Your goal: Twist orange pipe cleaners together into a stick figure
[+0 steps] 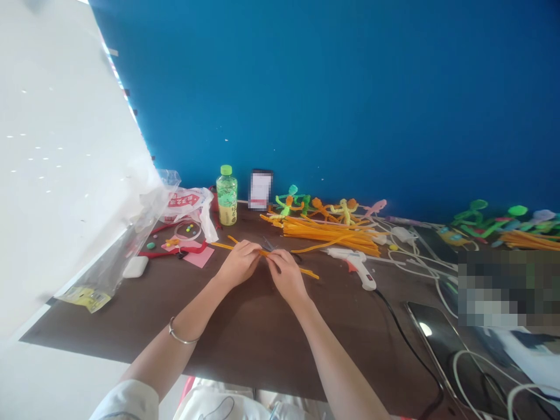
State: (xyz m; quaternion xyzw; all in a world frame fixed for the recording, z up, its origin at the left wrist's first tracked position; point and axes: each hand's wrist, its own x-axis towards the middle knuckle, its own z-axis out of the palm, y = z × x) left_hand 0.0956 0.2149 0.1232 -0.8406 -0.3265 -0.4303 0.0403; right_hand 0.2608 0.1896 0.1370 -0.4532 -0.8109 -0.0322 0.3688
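Note:
My left hand (240, 262) and my right hand (285, 274) meet over the dark brown table (245, 332), both pinching the same orange pipe cleaner (264, 252). Its ends stick out left past my left hand and right past my right hand. A silver bangle sits on my left wrist. A thick pile of orange pipe cleaners (332, 232) lies just beyond my hands.
A green-capped bottle (227, 195) and plastic bags (184, 205) stand at the back left, pink paper (199, 255) nearby. Pipe-cleaner figures (324, 207) line the blue wall. A white glue gun (356, 265), white cables and a phone (437, 335) lie to the right.

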